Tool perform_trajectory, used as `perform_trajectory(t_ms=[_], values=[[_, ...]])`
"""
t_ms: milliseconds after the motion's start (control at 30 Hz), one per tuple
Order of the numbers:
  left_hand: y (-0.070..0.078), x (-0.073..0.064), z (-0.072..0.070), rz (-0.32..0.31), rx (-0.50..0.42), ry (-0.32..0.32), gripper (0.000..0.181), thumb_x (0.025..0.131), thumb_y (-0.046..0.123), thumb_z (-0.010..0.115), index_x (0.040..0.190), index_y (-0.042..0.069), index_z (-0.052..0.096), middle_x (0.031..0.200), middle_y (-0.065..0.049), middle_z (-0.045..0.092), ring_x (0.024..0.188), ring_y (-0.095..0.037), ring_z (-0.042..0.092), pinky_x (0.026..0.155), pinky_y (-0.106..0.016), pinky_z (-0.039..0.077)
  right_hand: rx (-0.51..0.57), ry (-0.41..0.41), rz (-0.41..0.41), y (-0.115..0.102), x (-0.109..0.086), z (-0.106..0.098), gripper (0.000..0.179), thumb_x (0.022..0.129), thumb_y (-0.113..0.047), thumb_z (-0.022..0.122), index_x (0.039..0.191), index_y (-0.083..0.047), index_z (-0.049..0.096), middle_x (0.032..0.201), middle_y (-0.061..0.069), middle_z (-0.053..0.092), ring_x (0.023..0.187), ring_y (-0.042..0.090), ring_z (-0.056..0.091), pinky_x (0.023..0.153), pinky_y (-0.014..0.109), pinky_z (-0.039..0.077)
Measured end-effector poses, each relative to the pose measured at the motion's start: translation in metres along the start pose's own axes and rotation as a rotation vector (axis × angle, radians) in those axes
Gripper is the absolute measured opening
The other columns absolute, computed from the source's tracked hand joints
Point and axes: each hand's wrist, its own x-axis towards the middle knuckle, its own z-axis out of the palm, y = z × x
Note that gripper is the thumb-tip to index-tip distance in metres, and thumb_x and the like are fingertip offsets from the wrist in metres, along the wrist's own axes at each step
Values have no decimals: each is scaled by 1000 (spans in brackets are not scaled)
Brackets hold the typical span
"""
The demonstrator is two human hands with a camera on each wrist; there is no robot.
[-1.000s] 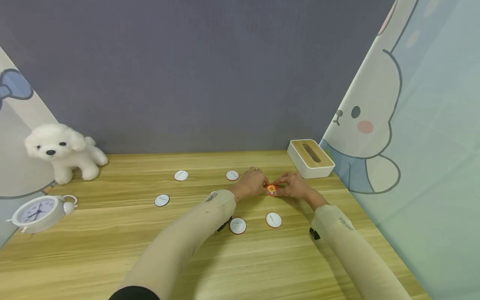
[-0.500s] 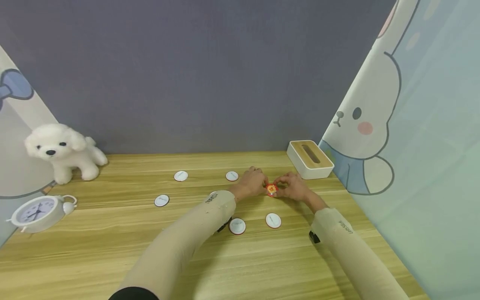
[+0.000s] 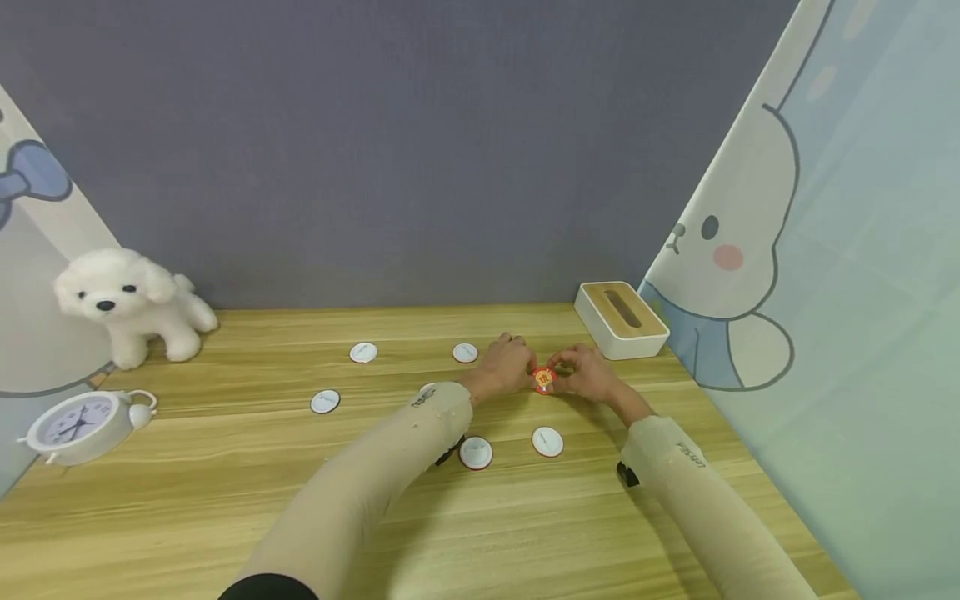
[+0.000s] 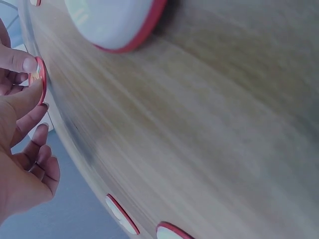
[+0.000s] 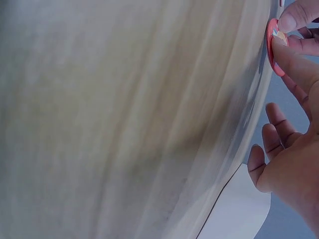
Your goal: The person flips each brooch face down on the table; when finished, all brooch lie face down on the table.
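A round red disc (image 3: pixel 544 380) with a yellow middle and a printed character lies between both hands at the right of the table. My left hand (image 3: pixel 507 364) pinches its left edge between thumb and fingers. From the opposite side my right hand (image 3: pixel 588 372) grips the other edge. In the right wrist view the disc (image 5: pixel 277 47) stands edge-on, thumbs over its printed face. White discs lie near the forearms: a red-rimmed one (image 3: pixel 476 452) beside the left cuff, and another (image 3: pixel 547 441) in front of the hands. The left sleeve partly covers one more white disc (image 3: pixel 427 387).
Farther left lie white discs, one dark-rimmed (image 3: pixel 325 402) and one (image 3: pixel 363 352) behind it. Another disc (image 3: pixel 465 352) is just behind the left wrist. A white box with a wooden slotted lid (image 3: pixel 622 321) stands back right. At left are a plush dog (image 3: pixel 135 304) and an alarm clock (image 3: pixel 81 427).
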Motion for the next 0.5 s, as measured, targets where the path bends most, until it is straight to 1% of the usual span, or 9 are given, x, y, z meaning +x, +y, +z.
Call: perform_trajectory(t_ms=[200, 400, 500], values=[[0, 0, 0, -9, 1, 3, 25, 90, 43, 74, 101, 21, 77, 106, 2, 64, 97, -18, 49, 85, -33, 45, 12, 11, -27, 0, 1, 0, 30, 78, -24, 86, 103, -12, 73, 120, 19, 62, 112, 35, 50, 95, 51, 30], [0, 1, 0, -14, -21, 7, 22, 89, 42, 75, 97, 22, 76, 106, 3, 62, 96, -17, 47, 83, -33, 43, 30, 59, -68, -1, 3, 1, 22, 76, -13, 85, 95, -11, 74, 112, 18, 66, 110, 35, 53, 98, 54, 28], [0, 1, 0, -17, -36, 15, 21, 88, 41, 76, 97, 22, 76, 106, 3, 61, 95, -17, 46, 83, -33, 43, 52, 65, -56, -2, 5, 0, 20, 77, -12, 85, 94, -10, 73, 111, 18, 67, 110, 36, 52, 99, 54, 28]])
